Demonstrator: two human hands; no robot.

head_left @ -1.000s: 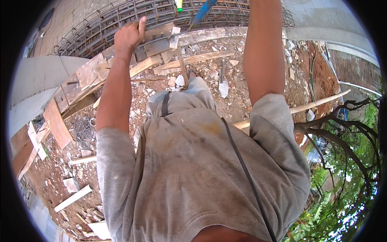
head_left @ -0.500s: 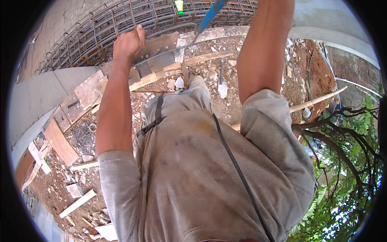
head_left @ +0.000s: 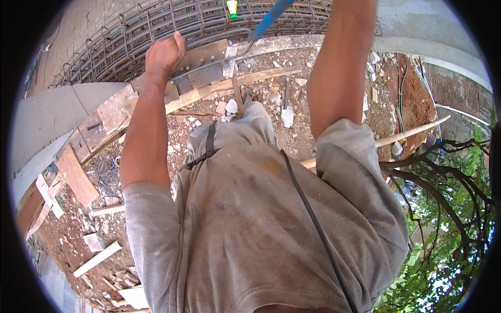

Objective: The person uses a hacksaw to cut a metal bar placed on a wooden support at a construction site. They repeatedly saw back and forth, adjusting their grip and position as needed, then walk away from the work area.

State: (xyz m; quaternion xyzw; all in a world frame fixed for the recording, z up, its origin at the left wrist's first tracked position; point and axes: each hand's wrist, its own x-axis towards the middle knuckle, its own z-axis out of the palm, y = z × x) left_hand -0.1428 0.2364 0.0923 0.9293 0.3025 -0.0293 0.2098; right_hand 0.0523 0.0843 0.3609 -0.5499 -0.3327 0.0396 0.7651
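Note:
My left hand (head_left: 164,51) is closed on a steel bar (head_left: 209,67) beside a wooden board fitted with metal pins (head_left: 204,74). The bar has a bend near the lower end of a blue tool (head_left: 271,20), which meets it and runs up out of the frame. My right forearm (head_left: 339,75) reaches past the top edge, so that hand is out of sight. Behind the bar lie long tied rebar cages (head_left: 122,41), with a small green-and-white container (head_left: 232,8) among them.
Rubble, planks (head_left: 75,175) and loose wire (head_left: 108,175) lie on the dirt around my feet. A small shovel (head_left: 287,115) is in front of me and a long pole (head_left: 412,130) at right. Concrete ledges (head_left: 57,115) flank the cages; tree branches (head_left: 443,172) fill the lower right.
The blue tool has come lower and left since a second ago, with the bent bar now showing beneath it. My left hand has shifted slightly down and left, still closed.

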